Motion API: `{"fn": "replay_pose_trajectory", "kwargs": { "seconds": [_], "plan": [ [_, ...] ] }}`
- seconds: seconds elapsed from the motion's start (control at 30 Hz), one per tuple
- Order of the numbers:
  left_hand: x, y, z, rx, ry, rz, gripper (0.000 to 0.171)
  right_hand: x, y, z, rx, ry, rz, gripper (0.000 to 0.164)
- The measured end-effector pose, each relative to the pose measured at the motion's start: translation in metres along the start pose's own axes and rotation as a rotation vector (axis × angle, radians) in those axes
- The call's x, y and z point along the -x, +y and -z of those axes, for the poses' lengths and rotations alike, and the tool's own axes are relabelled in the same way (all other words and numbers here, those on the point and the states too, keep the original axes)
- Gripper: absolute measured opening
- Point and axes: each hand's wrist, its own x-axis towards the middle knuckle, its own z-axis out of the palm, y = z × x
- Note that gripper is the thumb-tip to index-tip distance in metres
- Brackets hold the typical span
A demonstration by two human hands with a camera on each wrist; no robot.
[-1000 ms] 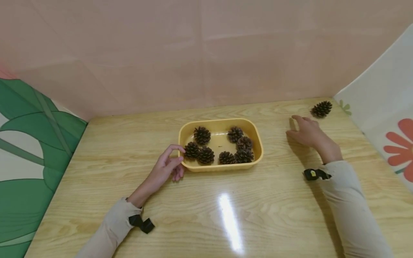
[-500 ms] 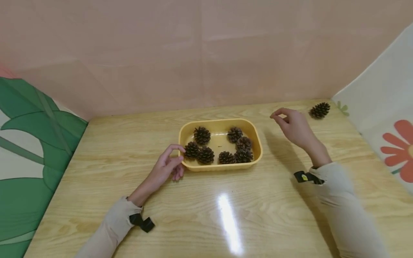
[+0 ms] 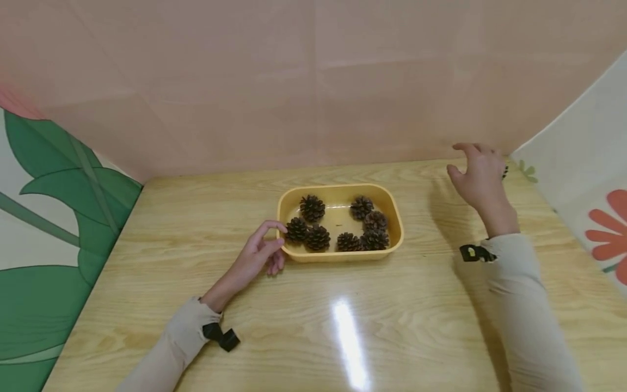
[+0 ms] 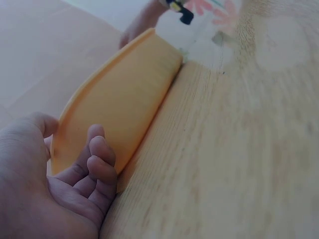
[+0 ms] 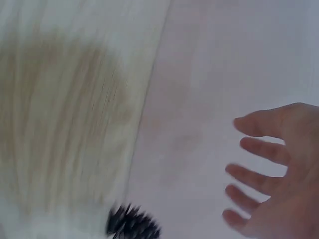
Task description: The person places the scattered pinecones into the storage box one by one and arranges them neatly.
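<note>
A yellow plastic tray (image 3: 338, 256) sits on the table, with several brown pine cones (image 3: 317, 238) grouped at its left and right ends. My left hand (image 3: 259, 250) pinches the tray's left rim between thumb and forefinger; the other fingers curl beside the outer wall, as the left wrist view shows. Over the table's far right corner, my right hand (image 3: 481, 177) hangs in the air with its fingers spread and nothing in them. It hides most of a lone pine cone (image 5: 132, 223), whose dark scales show at the bottom of the right wrist view.
The wood-grain table (image 3: 274, 326) meets a pinkish covered wall (image 3: 313, 98) at the back. A white panel with a red flower (image 3: 609, 228) stands along the right, and a green leaf print (image 3: 49, 228) along the left.
My right hand went left toward the tray with its fingertips together, then swung back right, opening over the lone pine cone. My left hand stays at the tray's rim.
</note>
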Motion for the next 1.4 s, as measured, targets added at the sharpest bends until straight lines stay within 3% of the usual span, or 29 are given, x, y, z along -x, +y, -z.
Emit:
{"fn": "replay_pose_trajectory", "kwargs": {
  "seconds": [0.2,0.43,0.53,0.63,0.7,0.8,0.93,1.17,1.4],
  "plan": [
    [0.000,0.002,0.000,-0.003,0.015,0.014,0.029,-0.002,0.043,0.006,0.068,-0.074,-0.063,0.058],
    [0.000,0.004,0.002,-0.008,0.031,0.017,0.028,-0.001,0.065,0.002,0.043,-0.237,-0.053,0.059],
    [-0.002,0.002,0.002,-0.007,0.029,0.012,0.028,-0.001,0.073,0.000,0.030,-0.198,-0.106,0.062],
    [-0.006,0.000,0.002,-0.004,0.020,0.009,0.029,-0.006,0.083,0.005,0.062,-0.063,-0.182,0.063],
    [-0.009,-0.002,0.001,0.000,0.014,0.005,0.029,-0.009,0.093,0.012,0.092,-0.018,-0.232,0.067],
    [-0.012,-0.004,0.000,0.008,0.000,0.003,0.029,-0.008,0.112,0.023,0.116,-0.078,-0.256,0.074],
    [-0.013,-0.004,-0.001,0.016,-0.020,0.010,0.030,-0.001,0.133,0.026,0.071,-0.180,-0.210,0.072],
    [-0.009,-0.002,0.000,0.002,0.002,0.026,0.030,-0.003,0.130,0.017,0.004,-0.046,-0.206,0.051],
    [-0.009,-0.002,0.000,-0.001,-0.001,0.017,0.031,-0.006,0.124,0.016,0.042,-0.025,-0.256,0.034]
  ]
}}
